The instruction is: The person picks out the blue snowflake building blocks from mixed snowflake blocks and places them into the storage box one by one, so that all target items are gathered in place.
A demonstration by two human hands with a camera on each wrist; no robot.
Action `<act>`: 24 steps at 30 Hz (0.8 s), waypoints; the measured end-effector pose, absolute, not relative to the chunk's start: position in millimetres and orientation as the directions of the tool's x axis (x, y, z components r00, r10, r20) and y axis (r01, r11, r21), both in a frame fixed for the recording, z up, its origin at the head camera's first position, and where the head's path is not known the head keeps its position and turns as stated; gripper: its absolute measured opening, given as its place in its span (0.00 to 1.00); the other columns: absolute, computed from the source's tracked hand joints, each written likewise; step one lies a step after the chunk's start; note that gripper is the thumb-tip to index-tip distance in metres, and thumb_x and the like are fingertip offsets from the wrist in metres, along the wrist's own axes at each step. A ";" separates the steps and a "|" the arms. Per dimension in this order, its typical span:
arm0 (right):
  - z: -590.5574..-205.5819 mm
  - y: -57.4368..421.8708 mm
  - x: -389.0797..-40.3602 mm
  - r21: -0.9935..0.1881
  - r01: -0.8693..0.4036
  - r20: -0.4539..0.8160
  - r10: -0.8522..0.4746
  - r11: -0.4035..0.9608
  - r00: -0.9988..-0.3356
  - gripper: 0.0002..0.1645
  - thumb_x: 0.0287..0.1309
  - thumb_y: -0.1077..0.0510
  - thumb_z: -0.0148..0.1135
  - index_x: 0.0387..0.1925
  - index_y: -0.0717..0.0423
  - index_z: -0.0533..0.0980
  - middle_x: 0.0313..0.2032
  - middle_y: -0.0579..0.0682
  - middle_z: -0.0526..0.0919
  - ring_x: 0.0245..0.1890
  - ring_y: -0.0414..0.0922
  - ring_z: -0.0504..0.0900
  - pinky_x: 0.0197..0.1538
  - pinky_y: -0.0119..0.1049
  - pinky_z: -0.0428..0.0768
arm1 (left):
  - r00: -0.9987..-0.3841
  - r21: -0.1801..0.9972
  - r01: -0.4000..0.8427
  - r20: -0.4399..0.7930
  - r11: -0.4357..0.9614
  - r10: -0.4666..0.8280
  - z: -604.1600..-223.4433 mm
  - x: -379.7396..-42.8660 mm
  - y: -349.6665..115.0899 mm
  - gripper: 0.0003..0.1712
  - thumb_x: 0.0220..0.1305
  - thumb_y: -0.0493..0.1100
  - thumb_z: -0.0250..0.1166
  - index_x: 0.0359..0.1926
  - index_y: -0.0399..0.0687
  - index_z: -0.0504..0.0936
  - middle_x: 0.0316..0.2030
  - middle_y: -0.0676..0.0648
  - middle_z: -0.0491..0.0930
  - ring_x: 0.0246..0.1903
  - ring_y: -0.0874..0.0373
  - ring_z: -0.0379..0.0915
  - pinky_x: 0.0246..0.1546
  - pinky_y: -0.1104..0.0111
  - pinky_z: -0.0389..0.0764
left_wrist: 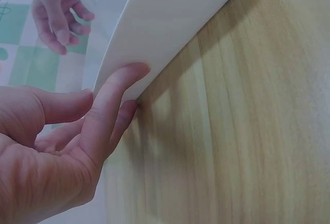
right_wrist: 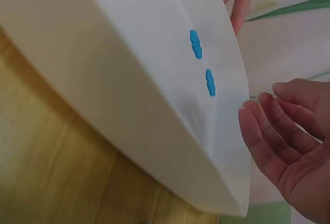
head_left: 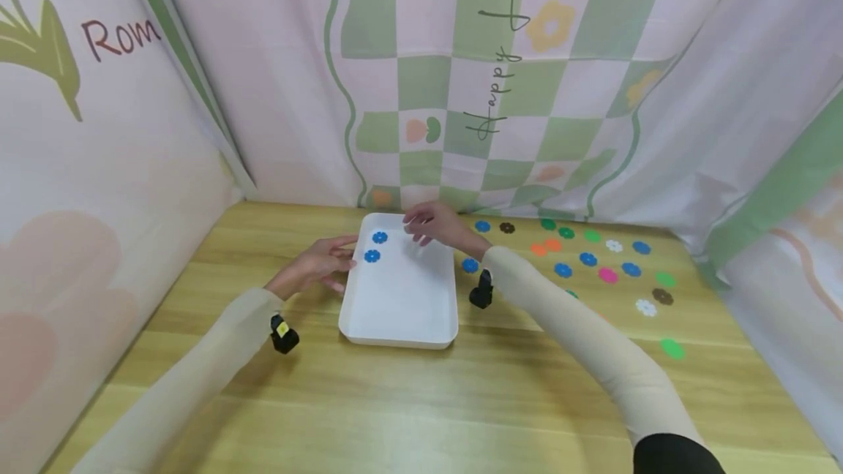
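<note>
Head: two blue flower-shaped discs [head_left: 380, 238] lie in a white rectangular tray [head_left: 402, 313], multicoloured discs [head_left: 608, 275] on the wood-grained bench [head_left: 395, 408]; we judge the work early. Left wrist: left hand [left_wrist: 56, 149], grip spread wide, touches the tray's side. Right wrist: right hand [right_wrist: 294, 144], grip loosely curved, holds nothing we see.

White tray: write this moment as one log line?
left grip: touching left wall of tray | right grip: near tray's far end, nothing visibly held | tray: two blue flower pieces | right: colourful pieces
</note>
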State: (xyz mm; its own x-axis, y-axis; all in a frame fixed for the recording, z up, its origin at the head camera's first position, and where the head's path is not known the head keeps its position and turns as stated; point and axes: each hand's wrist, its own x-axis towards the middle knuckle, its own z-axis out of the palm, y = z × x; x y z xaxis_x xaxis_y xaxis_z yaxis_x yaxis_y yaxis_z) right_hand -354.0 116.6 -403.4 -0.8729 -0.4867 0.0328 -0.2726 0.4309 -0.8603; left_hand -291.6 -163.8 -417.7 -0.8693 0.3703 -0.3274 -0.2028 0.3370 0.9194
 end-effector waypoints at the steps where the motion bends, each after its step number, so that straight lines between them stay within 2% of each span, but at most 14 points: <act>1: -402.8 120.6 -353.9 -0.863 -0.280 0.046 -0.487 0.420 -0.872 0.18 0.71 0.66 0.63 0.57 0.76 0.77 0.46 0.69 0.86 0.43 0.63 0.87 0.43 0.44 0.93 | -0.869 0.919 -0.205 -0.329 0.337 0.370 -417.7 -291.5 -164.0 0.39 0.78 0.32 0.57 0.83 0.43 0.52 0.77 0.31 0.60 0.70 0.32 0.69 0.39 0.60 0.93; 8: -405.2 149.8 -353.3 -0.861 -0.320 0.107 -0.475 0.394 -0.874 0.18 0.72 0.64 0.63 0.57 0.73 0.78 0.47 0.70 0.86 0.44 0.62 0.87 0.45 0.44 0.92 | -0.868 0.917 -0.215 -0.337 0.336 0.365 -419.1 -292.7 -165.2 0.39 0.78 0.33 0.57 0.83 0.45 0.53 0.78 0.31 0.60 0.70 0.33 0.69 0.39 0.61 0.93; 12: -404.2 166.5 -350.0 -0.883 -0.289 0.098 -0.457 0.371 -0.884 0.21 0.75 0.61 0.61 0.60 0.73 0.77 0.50 0.68 0.85 0.49 0.66 0.85 0.54 0.54 0.89 | -0.867 0.921 -0.215 -0.333 0.326 0.369 -420.0 -292.7 -165.5 0.39 0.79 0.33 0.57 0.83 0.46 0.52 0.78 0.31 0.59 0.70 0.33 0.69 0.41 0.60 0.93; 15: -405.4 180.2 -349.4 -0.894 -0.264 0.085 -0.443 0.361 -0.892 0.23 0.76 0.58 0.61 0.61 0.72 0.76 0.53 0.71 0.84 0.52 0.68 0.83 0.59 0.61 0.85 | -0.870 0.921 -0.217 -0.333 0.324 0.365 -419.7 -292.9 -165.5 0.39 0.79 0.33 0.56 0.83 0.46 0.53 0.78 0.31 0.59 0.69 0.33 0.70 0.42 0.59 0.93; 17: -407.1 189.9 -349.1 -0.894 -0.259 0.081 -0.438 0.365 -0.895 0.24 0.76 0.57 0.62 0.62 0.70 0.75 0.55 0.71 0.83 0.53 0.67 0.83 0.61 0.63 0.84 | -0.870 0.920 -0.221 -0.336 0.325 0.361 -419.4 -293.1 -165.5 0.38 0.79 0.33 0.56 0.83 0.46 0.53 0.78 0.31 0.59 0.69 0.33 0.70 0.43 0.58 0.93; 24: -416.8 220.3 -344.7 -0.867 -0.268 0.081 -0.411 0.420 -0.908 0.23 0.74 0.59 0.64 0.63 0.68 0.76 0.54 0.66 0.85 0.51 0.57 0.86 0.58 0.54 0.87 | -0.869 0.916 -0.219 -0.339 0.336 0.361 -420.6 -293.4 -165.5 0.39 0.79 0.34 0.57 0.84 0.47 0.52 0.78 0.31 0.59 0.70 0.34 0.70 0.43 0.58 0.93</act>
